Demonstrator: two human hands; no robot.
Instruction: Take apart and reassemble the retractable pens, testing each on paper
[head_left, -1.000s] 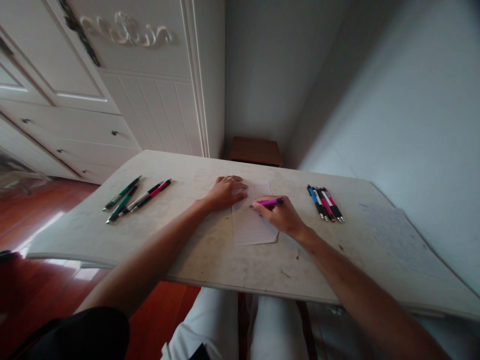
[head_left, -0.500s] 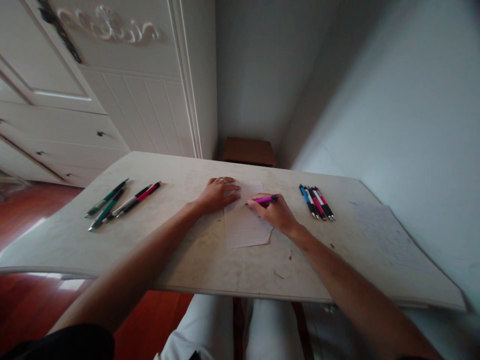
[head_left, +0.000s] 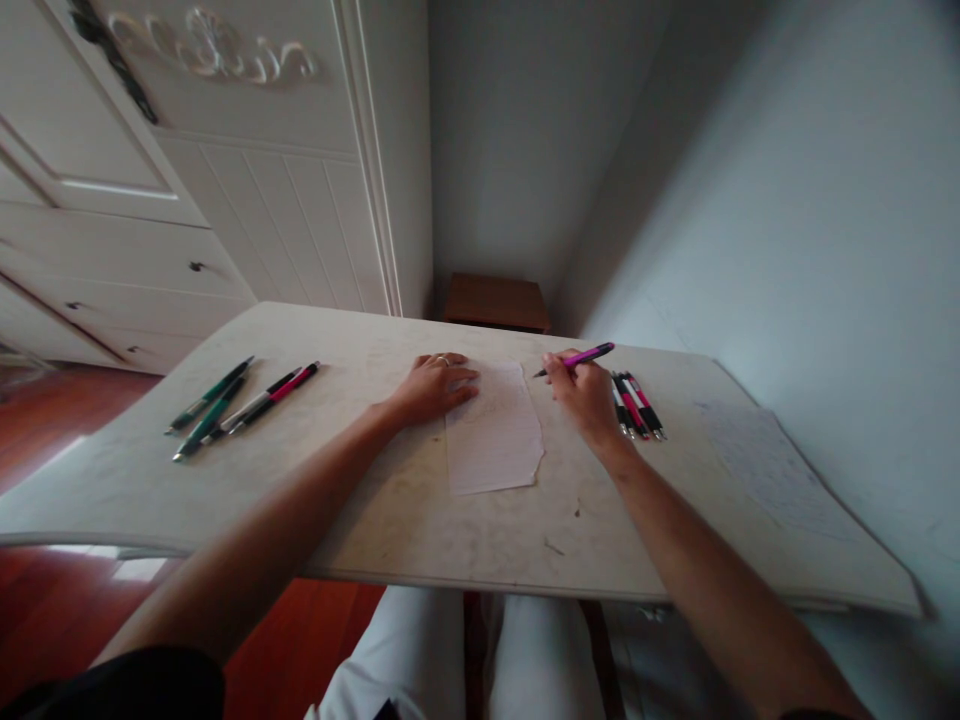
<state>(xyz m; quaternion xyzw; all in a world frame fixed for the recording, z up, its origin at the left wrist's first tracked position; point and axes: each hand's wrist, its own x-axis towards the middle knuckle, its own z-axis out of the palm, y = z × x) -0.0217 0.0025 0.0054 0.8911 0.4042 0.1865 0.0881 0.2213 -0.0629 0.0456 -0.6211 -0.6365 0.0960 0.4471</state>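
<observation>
A lined sheet of paper (head_left: pixel 495 450) with a torn right edge lies on the white table (head_left: pixel 480 545). My left hand (head_left: pixel 436 390), a ring on one finger, rests with fingers stretched over the sheet's upper left part. Faint marks show on the paper near those fingertips. Between the fingers of my right hand (head_left: pixel 581 390) is a purple pen (head_left: pixel 589 356), its tip pointing left, just past the sheet's right edge. Several pens (head_left: pixel 639 405) lie side by side right of that hand, which partly hides them.
On the table's left lie green pens (head_left: pixel 210 415) and a pink and black pen (head_left: pixel 277 395) beside a silver and black one. A scribbled sheet (head_left: pixel 772 470) lies at the right by the wall. A white cabinet (head_left: pixel 285 220) and a brown wooden box (head_left: pixel 496 300) stand behind the table.
My right hand has moved right and slightly away from me with the purple pen, off the paper towards the row of pens. My left hand has stayed on the sheet.
</observation>
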